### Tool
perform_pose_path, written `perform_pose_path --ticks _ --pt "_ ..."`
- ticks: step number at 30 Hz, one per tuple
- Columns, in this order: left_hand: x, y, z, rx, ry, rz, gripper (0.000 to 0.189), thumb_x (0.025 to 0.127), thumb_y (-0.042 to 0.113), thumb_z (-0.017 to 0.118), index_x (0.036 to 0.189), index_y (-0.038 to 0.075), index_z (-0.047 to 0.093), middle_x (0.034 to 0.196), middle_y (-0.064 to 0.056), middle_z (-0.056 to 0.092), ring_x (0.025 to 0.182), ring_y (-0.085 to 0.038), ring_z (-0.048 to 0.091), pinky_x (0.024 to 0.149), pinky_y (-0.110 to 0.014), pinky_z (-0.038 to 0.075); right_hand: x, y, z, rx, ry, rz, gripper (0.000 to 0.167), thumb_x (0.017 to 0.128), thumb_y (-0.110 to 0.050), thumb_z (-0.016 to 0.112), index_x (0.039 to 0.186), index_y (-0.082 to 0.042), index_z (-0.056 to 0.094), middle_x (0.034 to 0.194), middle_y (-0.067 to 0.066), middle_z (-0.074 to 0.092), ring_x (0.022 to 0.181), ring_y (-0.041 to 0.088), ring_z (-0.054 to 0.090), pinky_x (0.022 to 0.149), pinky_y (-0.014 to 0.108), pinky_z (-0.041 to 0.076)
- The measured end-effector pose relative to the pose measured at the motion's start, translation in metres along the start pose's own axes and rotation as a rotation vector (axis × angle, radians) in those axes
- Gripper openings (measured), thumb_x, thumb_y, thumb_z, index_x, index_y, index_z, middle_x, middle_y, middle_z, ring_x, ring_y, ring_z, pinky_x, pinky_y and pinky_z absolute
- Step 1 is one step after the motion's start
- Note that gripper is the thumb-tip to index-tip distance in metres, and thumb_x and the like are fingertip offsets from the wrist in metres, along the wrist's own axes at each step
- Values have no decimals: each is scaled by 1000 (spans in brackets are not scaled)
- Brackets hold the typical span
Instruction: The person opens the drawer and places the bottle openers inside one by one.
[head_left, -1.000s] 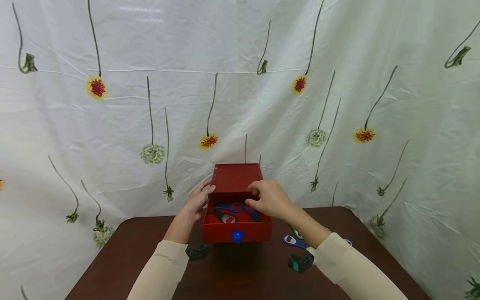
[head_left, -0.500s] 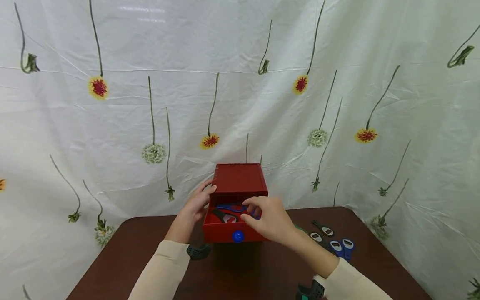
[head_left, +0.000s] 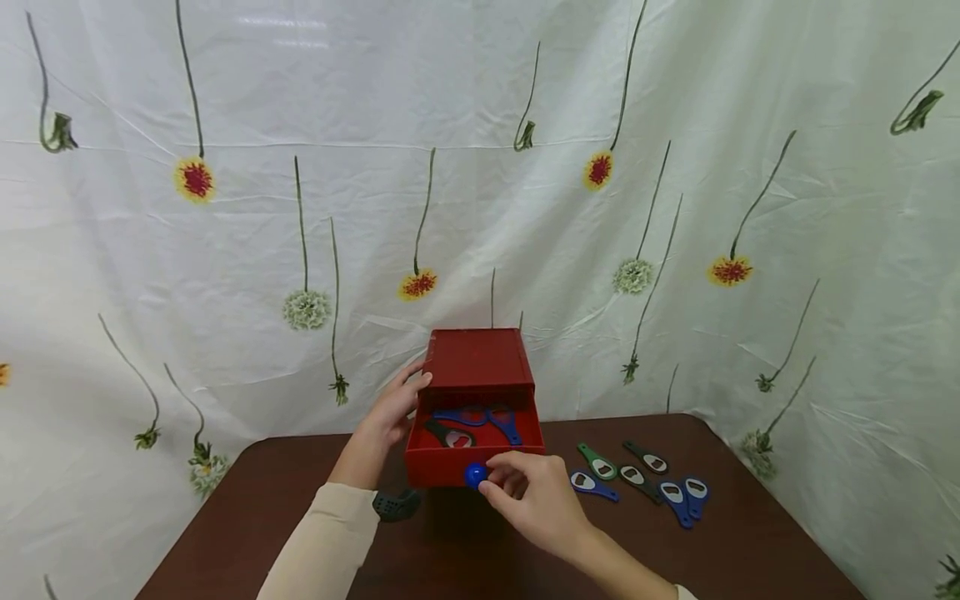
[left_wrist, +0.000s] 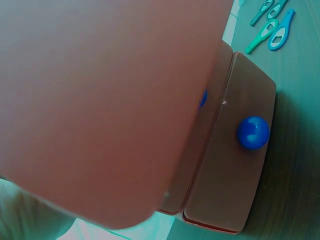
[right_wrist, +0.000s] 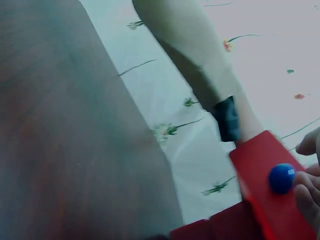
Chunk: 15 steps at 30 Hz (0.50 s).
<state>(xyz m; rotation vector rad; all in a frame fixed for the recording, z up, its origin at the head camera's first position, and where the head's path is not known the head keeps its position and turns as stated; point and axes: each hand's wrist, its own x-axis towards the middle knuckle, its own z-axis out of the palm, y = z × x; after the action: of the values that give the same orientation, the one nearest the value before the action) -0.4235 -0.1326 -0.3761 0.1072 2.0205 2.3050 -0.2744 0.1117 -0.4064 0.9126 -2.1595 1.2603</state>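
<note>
Right grip [head_left: 536, 500] half-curled at knob [head_left: 473, 475], hold undetermined; left grip [head_left: 390, 410] laid along box [head_left: 478, 358]; second knob [left_wrist: 253, 132] shown by left wrist view only.

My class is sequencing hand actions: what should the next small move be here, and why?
Probably ease the red top drawer inward by its blue knob: the right grip is at that knob, the left grip rests against the red cabinet, and the drawer stands open with three bottle openers lying inside, free of both hands.
</note>
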Motion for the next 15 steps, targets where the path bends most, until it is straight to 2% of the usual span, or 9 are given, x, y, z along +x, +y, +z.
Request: perform_pose_path --ticks 6,11,15 --pt "-3 -2 -2 0 10 -9 56 110 27 53 162 18 33 150 -21 50 131 -36 52 104 -52 42 -15 13 25 -72 95 17 23 86 -19 88 98 -3 76 77 -4 72 60 -5 60 56 20 53" --pt "-1 -2 -2 -16 -4 5 56 111 27 52 162 17 32 150 -22 49 132 -37 51 104 -52 43 -13 21 36 -179 204 -40 23 79 -19 93 89 -9 75 73 -6 71 59 -8 57 55 15 50" --pt "1 -1 -2 -11 -5 6 56 111 28 52 162 18 32 150 -21 49 131 -36 52 104 -51 43 -10 26 38 -215 236 -99 23 76 -16 95 85 -10 74 72 -7 70 58 -9 57 54 13 49"
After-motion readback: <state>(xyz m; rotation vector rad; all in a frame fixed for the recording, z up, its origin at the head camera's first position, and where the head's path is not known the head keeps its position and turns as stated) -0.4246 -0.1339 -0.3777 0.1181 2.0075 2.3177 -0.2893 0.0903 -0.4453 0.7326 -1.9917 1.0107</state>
